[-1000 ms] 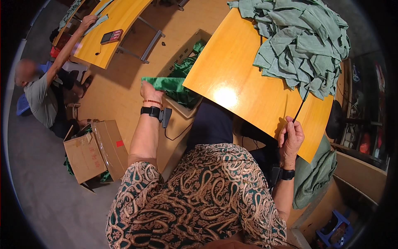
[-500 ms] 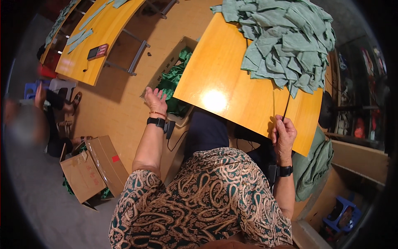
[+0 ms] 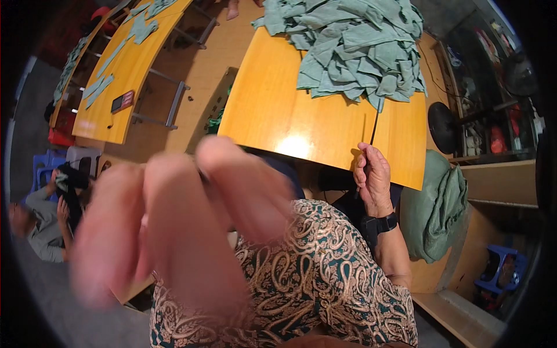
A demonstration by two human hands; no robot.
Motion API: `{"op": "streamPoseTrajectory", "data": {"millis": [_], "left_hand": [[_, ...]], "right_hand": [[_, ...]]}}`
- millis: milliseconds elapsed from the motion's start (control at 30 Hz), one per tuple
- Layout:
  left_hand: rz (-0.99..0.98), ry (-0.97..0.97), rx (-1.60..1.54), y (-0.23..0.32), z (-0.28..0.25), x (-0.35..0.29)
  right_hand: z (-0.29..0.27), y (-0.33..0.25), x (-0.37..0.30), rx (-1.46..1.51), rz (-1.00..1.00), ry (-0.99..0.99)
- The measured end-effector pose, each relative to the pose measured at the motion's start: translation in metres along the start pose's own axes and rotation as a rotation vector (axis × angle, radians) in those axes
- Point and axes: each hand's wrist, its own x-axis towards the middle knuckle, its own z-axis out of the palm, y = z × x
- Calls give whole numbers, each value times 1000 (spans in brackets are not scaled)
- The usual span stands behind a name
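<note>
Large and blurred, the fingers of my left hand (image 3: 191,226) fill the lower left close to the camera. Its thumb and palm do not show clearly, and nothing held can be made out. Over the front edge of the yellow table (image 3: 261,98), my right hand (image 3: 374,177) is closed around a thin black rod (image 3: 376,124). The rod's far end meets the near edge of a heap of grey-green cloth pieces (image 3: 360,52). That heap covers the table's far part.
A second yellow table (image 3: 116,75) at the far left bears cloth strips and a small red-and-black device (image 3: 122,102). Another person (image 3: 43,226) sits at the left. A green sack (image 3: 435,203), a shelf and a blue stool (image 3: 502,269) stand at the right.
My left hand has come up from beside the box of green cloth to right before the camera. My right hand still grips the rod. The view has shifted.
</note>
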Motion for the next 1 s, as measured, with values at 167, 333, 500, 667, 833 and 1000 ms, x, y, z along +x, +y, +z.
{"op": "streamPoseTrajectory", "data": {"millis": [167, 333, 500, 667, 833, 1000], "left_hand": [[-150, -426, -434, -40, 64, 36], [-189, -434, -601, -70, 90, 40], [-174, -420, -715, -88, 106, 38], [-148, -365, -824, -101, 115, 44], [-99, -377, -967, -119, 128, 52], [-47, -332, -1081, -128, 152, 57]], "right_hand": [[3, 11, -14, -10, 51, 8], [-12, 12, -20, 60, 23, -2], [-11, 14, -33, 26, 77, 29], [-14, 16, -33, 22, 29, 9], [-23, 14, -32, 60, 49, -2], [-29, 11, -34, 8, 35, 30]]}}
